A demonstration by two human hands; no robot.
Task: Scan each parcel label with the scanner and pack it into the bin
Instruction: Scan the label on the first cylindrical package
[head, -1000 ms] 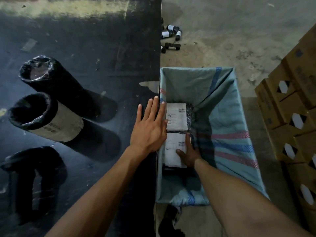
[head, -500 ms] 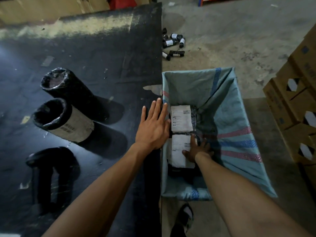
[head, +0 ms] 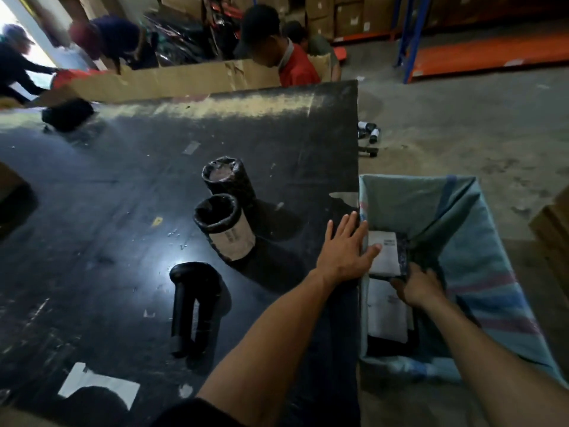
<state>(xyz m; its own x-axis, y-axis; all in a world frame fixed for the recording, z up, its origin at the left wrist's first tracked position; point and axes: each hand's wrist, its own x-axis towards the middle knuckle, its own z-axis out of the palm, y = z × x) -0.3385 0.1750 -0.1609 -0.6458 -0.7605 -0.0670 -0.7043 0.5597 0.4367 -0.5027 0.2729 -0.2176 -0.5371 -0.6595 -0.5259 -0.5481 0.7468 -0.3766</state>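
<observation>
A bin lined with a blue-green woven sack (head: 468, 251) stands against the black table's right edge. Two white-labelled parcels lie inside it, a far parcel (head: 385, 252) and a near parcel (head: 388, 315). My right hand (head: 418, 286) reaches into the bin, fingers curled on the far parcel's near right corner. My left hand (head: 345, 251) lies flat on the table edge, fingers apart, tips over the bin rim. Two black-wrapped cylinder parcels (head: 226, 226) stand on the table. The black scanner (head: 195, 306) stands to their near left.
A white paper scrap (head: 98, 386) lies near the table's front edge, and a black bundle (head: 67, 114) sits at its far left. Several people work behind a cardboard wall (head: 184, 83). Small rolls (head: 369, 134) lie on the floor. Cardboard boxes (head: 554, 229) stand to the right.
The view has lifted and swung left, bringing the far side of the table and the people into sight. My right hand has shifted from the near parcel toward the far parcel's edge. My left hand stays put.
</observation>
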